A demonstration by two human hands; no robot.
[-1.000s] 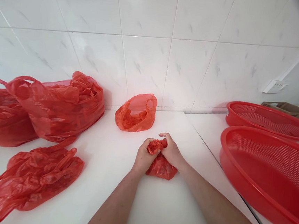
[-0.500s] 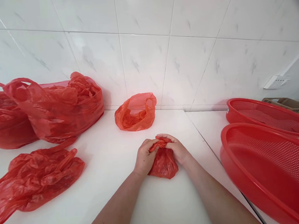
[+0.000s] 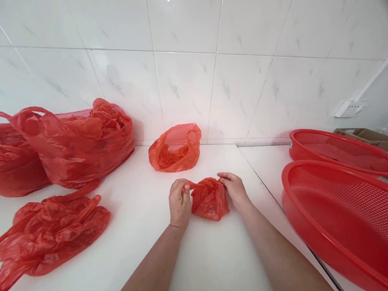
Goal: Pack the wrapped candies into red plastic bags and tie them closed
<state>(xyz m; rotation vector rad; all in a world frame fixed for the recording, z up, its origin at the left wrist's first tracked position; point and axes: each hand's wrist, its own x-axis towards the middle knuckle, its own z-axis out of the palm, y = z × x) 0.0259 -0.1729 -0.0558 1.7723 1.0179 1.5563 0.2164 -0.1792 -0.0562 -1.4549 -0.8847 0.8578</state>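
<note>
A small red plastic bag (image 3: 208,199) rests on the white counter (image 3: 148,240) between my hands. My left hand (image 3: 179,203) pinches the bag's left top corner. My right hand (image 3: 234,188) pinches the right top corner. Both hands are closed on the plastic, and the top of the bag is stretched between them. What is inside the bag is hidden.
An open red bag (image 3: 176,148) sits just behind, against the tiled wall. Two large stuffed red bags (image 3: 78,142) stand at the left, with a flatter heap of red bags (image 3: 48,233) in front. Two red mesh baskets (image 3: 350,222) lie at the right.
My hands were bunched together on top of the bag; now they have moved apart, pulling its top out sideways. The bag has shifted slightly away from me.
</note>
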